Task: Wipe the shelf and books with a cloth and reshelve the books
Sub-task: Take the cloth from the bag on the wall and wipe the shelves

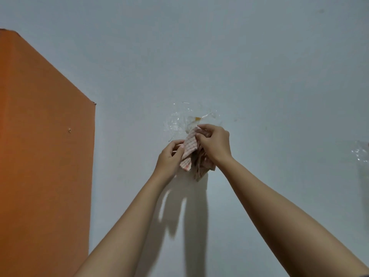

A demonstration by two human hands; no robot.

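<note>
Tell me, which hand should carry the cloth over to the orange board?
Probably the left. The left hand is nearer the orange board and already pinches the cloth. The right hand, gripping the bunched part, would have to cross over.

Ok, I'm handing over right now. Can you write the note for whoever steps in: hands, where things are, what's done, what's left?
Left hand pinches the checked cloth at its lower left edge; right hand grips its bunched upper part.
Both are raised before the pale wall, just below a patch of clear plastic stuck there. An orange panel stands at left.
Done: cannot tell; no books or shelf boards show in this view.
Left: as far as this shows, wiping shelf and books, then reshelving.
</note>
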